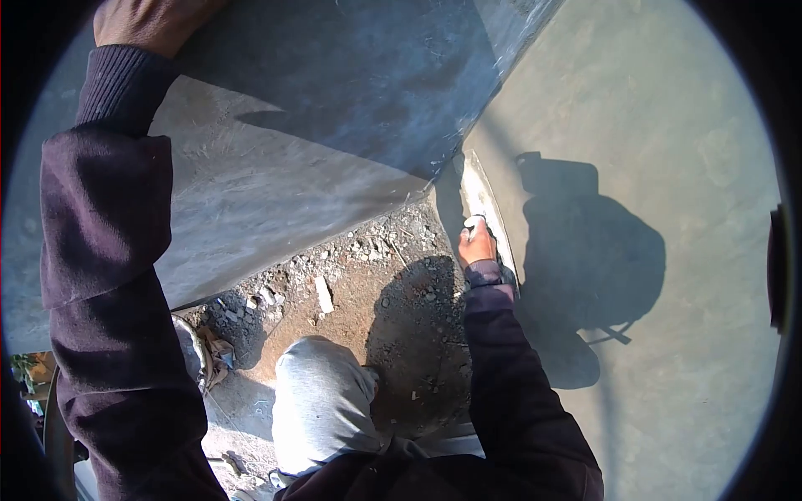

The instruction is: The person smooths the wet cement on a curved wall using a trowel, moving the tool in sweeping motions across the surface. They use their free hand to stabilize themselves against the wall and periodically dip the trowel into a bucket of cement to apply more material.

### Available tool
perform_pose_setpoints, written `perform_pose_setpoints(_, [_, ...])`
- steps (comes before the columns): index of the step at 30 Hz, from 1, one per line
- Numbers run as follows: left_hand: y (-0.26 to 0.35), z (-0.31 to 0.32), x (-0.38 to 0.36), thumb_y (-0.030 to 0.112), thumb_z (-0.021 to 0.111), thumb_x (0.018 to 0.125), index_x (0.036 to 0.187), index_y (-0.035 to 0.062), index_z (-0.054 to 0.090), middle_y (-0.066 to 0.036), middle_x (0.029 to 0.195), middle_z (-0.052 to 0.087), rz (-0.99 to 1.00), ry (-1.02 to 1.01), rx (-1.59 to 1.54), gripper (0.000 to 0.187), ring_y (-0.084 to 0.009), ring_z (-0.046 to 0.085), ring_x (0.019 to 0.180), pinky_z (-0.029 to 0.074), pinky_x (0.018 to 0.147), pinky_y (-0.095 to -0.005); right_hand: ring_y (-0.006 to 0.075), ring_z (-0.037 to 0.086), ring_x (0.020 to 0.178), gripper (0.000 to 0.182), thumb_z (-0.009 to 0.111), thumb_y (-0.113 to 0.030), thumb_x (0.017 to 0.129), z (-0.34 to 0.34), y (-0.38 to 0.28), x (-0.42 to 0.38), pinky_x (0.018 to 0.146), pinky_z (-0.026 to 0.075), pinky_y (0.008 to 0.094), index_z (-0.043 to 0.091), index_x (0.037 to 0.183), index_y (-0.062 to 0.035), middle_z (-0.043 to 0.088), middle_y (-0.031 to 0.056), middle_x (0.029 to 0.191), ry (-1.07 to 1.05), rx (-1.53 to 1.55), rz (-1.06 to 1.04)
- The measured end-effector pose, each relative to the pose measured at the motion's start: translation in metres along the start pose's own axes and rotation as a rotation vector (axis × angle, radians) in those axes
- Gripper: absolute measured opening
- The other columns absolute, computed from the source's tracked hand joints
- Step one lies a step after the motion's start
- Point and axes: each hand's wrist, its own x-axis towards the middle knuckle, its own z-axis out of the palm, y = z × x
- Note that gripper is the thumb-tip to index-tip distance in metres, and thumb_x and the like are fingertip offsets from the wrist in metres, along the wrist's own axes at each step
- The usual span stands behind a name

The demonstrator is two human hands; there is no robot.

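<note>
My right hand (478, 244) is closed low beside the smooth grey wall (710, 209) on the right. A small whitish piece shows at its fingers, too little of it to name. Just beyond and beside that hand runs a long pale strip (478, 188) along the foot of this wall, near the corner. High at the upper left, my left hand (154, 23) is against the left grey wall (334, 192). Its fingers are cut off by the view's edge, so their grip is hidden.
Rubble (368, 242) and a white fragment (324, 294) lie on the dirt floor between the walls. My grey-clad knee (322, 384) is in front of me. At lower left stands a rimmed container (194, 351) beside crumpled material (220, 355). My shadow (593, 259) falls on the right wall.
</note>
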Motion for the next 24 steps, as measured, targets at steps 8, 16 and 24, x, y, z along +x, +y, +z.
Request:
perform_pose_setpoints(8, [-0.002, 0.012, 0.001, 0.007, 0.058, 0.079, 0.113, 0.0113, 0.053, -0.008, 0.091, 0.044, 0.064, 0.043, 0.02, 0.035, -0.0277, 0.039, 0.095, 0.035, 0.088, -0.0377, 0.043, 0.06, 0.087, 0.027, 0.053, -0.02, 0.086, -0.024, 0.003, -0.012, 0.075, 0.048, 0.0487, 0.051, 0.109, -0.0064, 0.064, 0.0243, 0.089, 0.058, 0.107, 0.008])
perform_pose_setpoints(16, [-0.012, 0.019, -0.014, 0.006, 0.056, 0.081, 0.112, 0.0115, 0.052, -0.009, 0.092, 0.044, 0.059, -0.106, 0.025, 0.031, -0.0286, 0.04, 0.096, 0.035, 0.089, -0.0393, 0.0427, 0.061, 0.085, 0.025, 0.054, -0.018, 0.085, -0.002, 0.056, -0.088, 0.075, 0.047, 0.0515, 0.052, 0.109, -0.012, 0.064, 0.0226, 0.087, 0.064, 0.044, 0.109])
perform_pose_setpoints(24, [-0.003, 0.049, -0.029, 0.006, 0.057, 0.078, 0.113, 0.0105, 0.051, -0.011, 0.093, 0.044, -0.027, -0.005, -0.172, 0.036, -0.0325, 0.039, 0.1, 0.032, 0.094, -0.0447, 0.0438, 0.059, 0.093, 0.025, 0.054, -0.023, 0.085, 0.041, 0.043, -0.007, 0.079, 0.047, 0.0504, 0.053, 0.108, -0.0132, 0.063, 0.0247, 0.093, -0.213, -0.189, 0.236])
